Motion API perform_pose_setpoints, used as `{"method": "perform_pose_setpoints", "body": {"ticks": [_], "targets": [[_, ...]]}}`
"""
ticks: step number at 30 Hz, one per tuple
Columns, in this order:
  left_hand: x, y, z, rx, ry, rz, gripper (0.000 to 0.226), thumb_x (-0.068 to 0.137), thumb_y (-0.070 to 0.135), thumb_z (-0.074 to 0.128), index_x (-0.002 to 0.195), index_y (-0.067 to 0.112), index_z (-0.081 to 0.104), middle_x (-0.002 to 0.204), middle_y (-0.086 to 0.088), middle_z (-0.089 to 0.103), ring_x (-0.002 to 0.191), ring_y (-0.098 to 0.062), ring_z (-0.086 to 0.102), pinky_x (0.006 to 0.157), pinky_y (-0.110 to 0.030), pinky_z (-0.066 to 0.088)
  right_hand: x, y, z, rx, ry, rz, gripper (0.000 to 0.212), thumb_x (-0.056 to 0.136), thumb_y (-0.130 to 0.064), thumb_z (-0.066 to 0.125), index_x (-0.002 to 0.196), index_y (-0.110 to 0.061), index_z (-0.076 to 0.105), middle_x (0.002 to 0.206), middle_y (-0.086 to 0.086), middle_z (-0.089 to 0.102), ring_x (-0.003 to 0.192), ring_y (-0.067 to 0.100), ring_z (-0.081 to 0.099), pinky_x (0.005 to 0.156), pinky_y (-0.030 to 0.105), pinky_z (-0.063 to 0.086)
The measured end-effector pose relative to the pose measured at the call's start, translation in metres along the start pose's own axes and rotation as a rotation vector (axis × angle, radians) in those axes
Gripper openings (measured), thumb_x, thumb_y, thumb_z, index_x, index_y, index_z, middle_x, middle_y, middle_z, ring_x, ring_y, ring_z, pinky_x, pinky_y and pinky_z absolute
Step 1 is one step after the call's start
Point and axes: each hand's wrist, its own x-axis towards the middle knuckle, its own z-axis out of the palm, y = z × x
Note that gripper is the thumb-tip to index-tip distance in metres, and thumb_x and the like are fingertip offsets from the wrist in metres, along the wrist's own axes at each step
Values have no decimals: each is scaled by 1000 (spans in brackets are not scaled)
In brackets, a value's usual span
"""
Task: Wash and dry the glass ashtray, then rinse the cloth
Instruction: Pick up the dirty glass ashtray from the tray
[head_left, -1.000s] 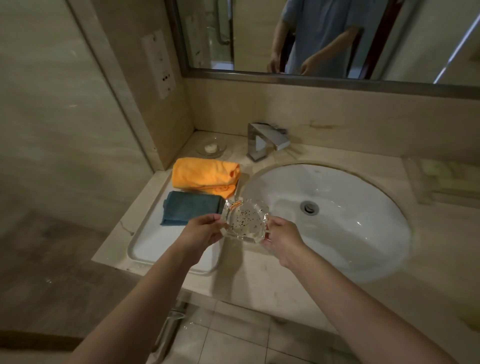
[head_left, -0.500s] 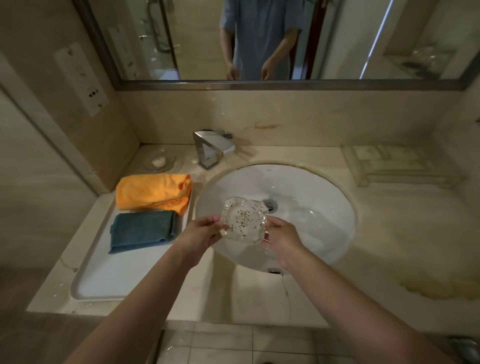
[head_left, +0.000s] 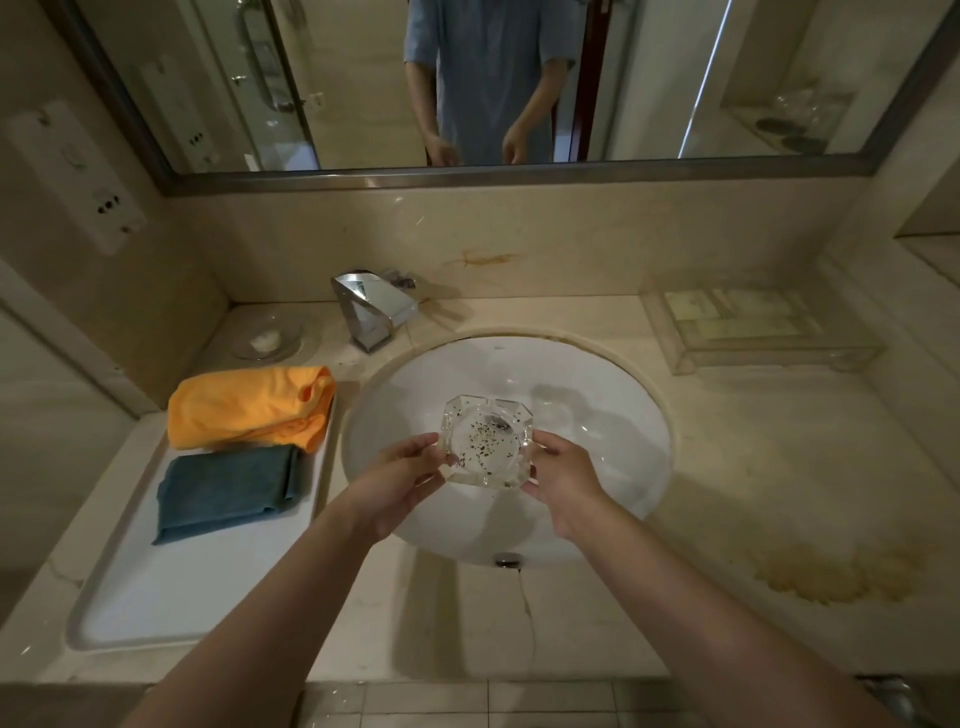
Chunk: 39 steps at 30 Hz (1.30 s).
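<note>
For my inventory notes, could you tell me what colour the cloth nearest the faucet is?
The cloth is orange, clearest in the head view.

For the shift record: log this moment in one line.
stage: pre-wash | left hand + right hand: holding glass ashtray over sink | ashtray: speckled | faucet: no water visible

A square clear glass ashtray (head_left: 485, 442) was held over the round white ceramic basin (head_left: 597, 415), the left hand (head_left: 402, 480) at its left edge and the right hand (head_left: 563, 480) at its right. Behind the basin, to the left, a chrome angular faucet (head_left: 374, 307) stood on the beige marble counter (head_left: 753, 467). Left of the basin lay a white rectangular tray (head_left: 156, 592); on it a folded blue cloth (head_left: 228, 488) lay in front of a folded orange cloth (head_left: 249, 405). A small clear glass soap dish (head_left: 267, 339) sat behind the tray, left of the faucet.
</note>
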Motion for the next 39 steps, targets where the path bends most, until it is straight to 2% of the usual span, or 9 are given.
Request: {"method": "perform_pose_setpoints", "body": {"ticks": [2, 5, 10, 13, 15, 19, 27, 34, 39], "targets": [[1, 0, 4, -12, -3, -21, 28, 90, 1, 53, 117, 4, 55, 96, -8, 65, 91, -15, 60, 69, -17, 56, 7, -1, -4, -1, -14, 7, 30, 95, -3, 42, 116, -13, 61, 91, 3, 62, 83, 21, 57, 96, 48, 49], [3, 0, 9, -27, -4, -51, 25, 89, -2, 52, 112, 5, 59, 94, -7, 65, 89, -13, 60, 70, -16, 55, 16, -6, -8, 1, -45, 12, 28, 94, -2, 43, 111, -14, 62, 83, 1, 61, 75, 17, 56, 94, 44, 51], [3, 1, 13, -89, -4, -67, 20, 89, -3, 51, 103, 6, 62, 79, -3, 67, 83, -13, 59, 67, -16, 54, 27, -10, -11, -26, -98, 19, 28, 95, -7, 45, 118, -12, 60, 106, 8, 62, 84, 19, 59, 79, 35, 56], [5, 2, 12, -107, -31, -68, 23, 90, -1, 51, 111, 3, 59, 94, -7, 68, 86, -14, 62, 68, -17, 54, 33, -11, -12, -24, -121, 24, 28, 96, -7, 44, 118, -12, 61, 106, 7, 63, 79, 15, 60, 65, 25, 52], [5, 2, 11, -102, -54, -75, 22, 90, -1, 51, 107, 3, 63, 103, -10, 69, 90, -16, 64, 74, -20, 54, 37, -11, -10, -31, -130, 22, 28, 95, -6, 45, 119, -11, 61, 109, 9, 65, 86, 19, 62, 67, 26, 53], [9, 5, 8, -128, -63, -71, 20, 90, -1, 49, 97, 5, 66, 91, -6, 75, 76, -10, 71, 69, -19, 55, 46, -14, -6, -20, -164, 27, 31, 94, -5, 48, 123, -11, 58, 117, 12, 65, 92, 23, 64, 74, 31, 55], [19, 15, -12, -176, -42, -37, 29, 90, 3, 49, 118, 3, 57, 105, -7, 70, 80, -9, 70, 69, -18, 55, 57, -30, 9, -30, -272, -16, 18, 93, -11, 50, 88, -18, 65, 83, 0, 67, 75, 14, 63, 64, 27, 52], [24, 27, -34, -232, -75, -49, 23, 91, 2, 48, 106, 1, 64, 95, -6, 74, 74, -9, 71, 65, -18, 58, 71, -36, 31, -93, -279, -17, 23, 93, -23, 53, 106, -9, 65, 99, 9, 70, 84, 20, 67, 64, 26, 53], [33, 34, -44, -260, -101, -70, 23, 91, 1, 47, 101, 0, 67, 99, -11, 73, 75, -12, 71, 62, -20, 58, 79, -44, 43, -128, -265, -21, 24, 90, -24, 56, 106, -9, 67, 95, 8, 68, 81, 19, 65, 62, 25, 52]]}}
